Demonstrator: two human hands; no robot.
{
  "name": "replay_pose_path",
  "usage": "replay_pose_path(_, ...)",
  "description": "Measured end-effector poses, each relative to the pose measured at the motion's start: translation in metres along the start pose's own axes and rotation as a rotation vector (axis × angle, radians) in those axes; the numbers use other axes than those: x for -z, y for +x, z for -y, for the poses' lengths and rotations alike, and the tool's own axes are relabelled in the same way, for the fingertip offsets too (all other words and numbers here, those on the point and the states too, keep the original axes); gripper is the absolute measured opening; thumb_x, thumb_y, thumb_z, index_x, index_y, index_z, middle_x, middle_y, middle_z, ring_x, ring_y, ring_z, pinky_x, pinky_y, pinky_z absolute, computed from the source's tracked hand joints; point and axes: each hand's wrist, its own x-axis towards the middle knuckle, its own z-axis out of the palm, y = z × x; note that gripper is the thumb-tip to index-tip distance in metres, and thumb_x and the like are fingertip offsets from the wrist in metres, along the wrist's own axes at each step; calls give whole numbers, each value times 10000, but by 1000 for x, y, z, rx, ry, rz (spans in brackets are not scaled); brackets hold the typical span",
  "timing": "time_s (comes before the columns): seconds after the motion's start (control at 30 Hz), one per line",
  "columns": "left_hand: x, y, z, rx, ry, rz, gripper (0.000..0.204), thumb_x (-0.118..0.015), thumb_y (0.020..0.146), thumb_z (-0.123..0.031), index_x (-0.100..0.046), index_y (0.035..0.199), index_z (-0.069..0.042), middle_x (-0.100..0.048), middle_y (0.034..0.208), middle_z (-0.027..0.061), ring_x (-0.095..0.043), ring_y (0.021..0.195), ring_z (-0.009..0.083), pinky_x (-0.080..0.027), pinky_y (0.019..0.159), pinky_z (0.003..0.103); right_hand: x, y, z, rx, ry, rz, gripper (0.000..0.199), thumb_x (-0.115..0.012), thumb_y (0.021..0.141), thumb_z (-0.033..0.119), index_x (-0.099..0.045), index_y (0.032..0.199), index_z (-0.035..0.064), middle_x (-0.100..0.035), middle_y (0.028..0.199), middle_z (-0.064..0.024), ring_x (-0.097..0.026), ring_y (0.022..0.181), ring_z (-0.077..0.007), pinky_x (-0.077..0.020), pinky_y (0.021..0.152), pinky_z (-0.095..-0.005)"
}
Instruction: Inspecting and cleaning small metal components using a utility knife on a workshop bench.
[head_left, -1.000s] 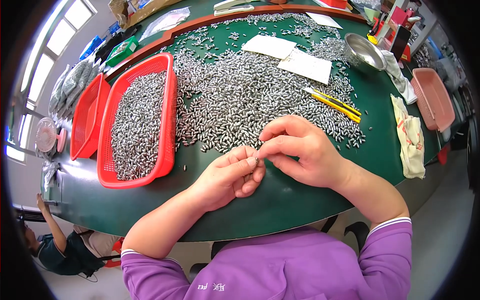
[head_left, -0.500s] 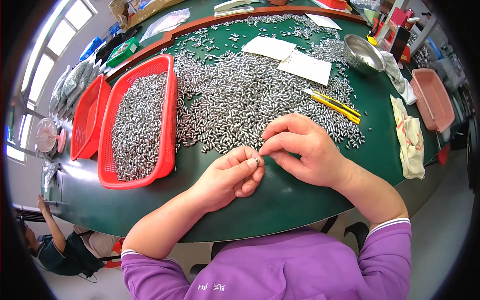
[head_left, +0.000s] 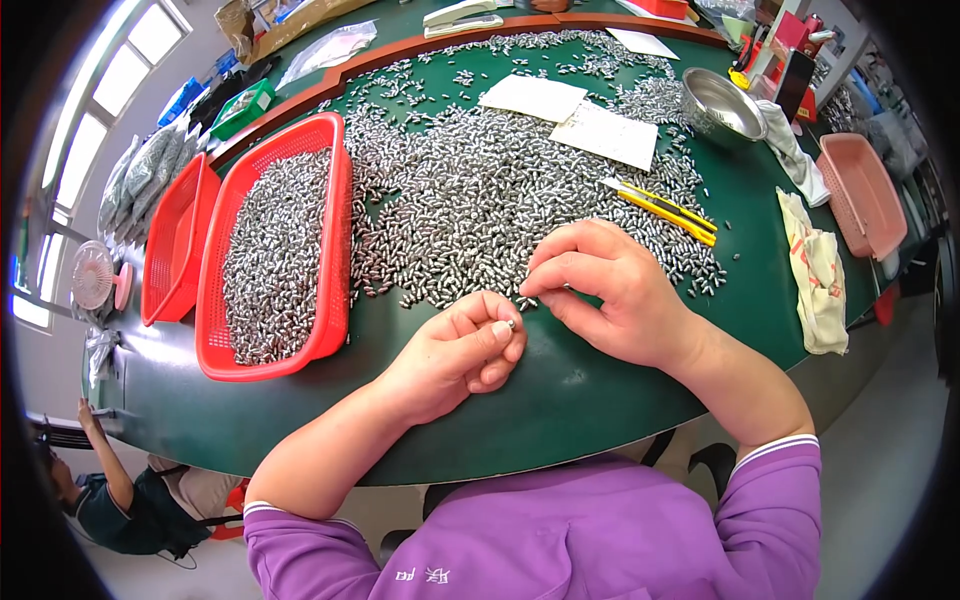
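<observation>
My left hand [head_left: 462, 347] is closed, and a small silver metal piece [head_left: 512, 324] shows between its thumb and index finger. Just right of it, my right hand [head_left: 605, 290] is curled with thumb and fingertips together. A tiny metallic bit [head_left: 568, 287] shows at those fingers, too small to make out well. The fingertips of the two hands are a short way apart, above the table's near part. Beyond them spreads a wide heap of small, pointed silver metal pieces [head_left: 450, 200].
Left of the heap stands a red basket [head_left: 340, 230] filled with similar pieces, beside another red basket [head_left: 165, 250]. A yellow utility knife [head_left: 665, 210] and paper sheets [head_left: 605, 135] lie on the heap. To the right are a metal bowl [head_left: 725, 105], a cloth [head_left: 815, 280] and a pink basket [head_left: 865, 195].
My right hand has moved slightly away from my left, so the fingertips have parted. The left hand stays almost in place with its metal piece.
</observation>
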Motion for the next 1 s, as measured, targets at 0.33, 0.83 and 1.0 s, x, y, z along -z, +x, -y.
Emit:
replay_pose_path(0.33,-2,0,0,2,17,-37,88,-481,995,-134,-494,1068,-87,-520,850,30,-385,597,68,-295,507,205,0,-1,-1,-40,-47,42,156,-738,708,62,-668,837,113,-597,904,-30,-593,884,-224,-487,765,-342)
replay_pose_path(0.83,-24,-10,-2,-275,1570,-441,126,-667,803,-124,-578,878,-75,-514,635,47,-530,538,179,-425,519,318,64,-3,-46,-770,-546,18,182,-676,802,211,-709,924,80,-652,921,-99,-599,910,-276,-482,835,-391)
replay_pose_path(1.0,-23,-7,-1,-287,1632,-440,126,-688,772,-96,-595,851,-64,-423,579,35,-447,495,161,-386,495,311,62,-6,-53,-590,-692,1,136,-668,781,171,-697,849,57,-649,891,-101,-600,890,-285,-495,809,-399)
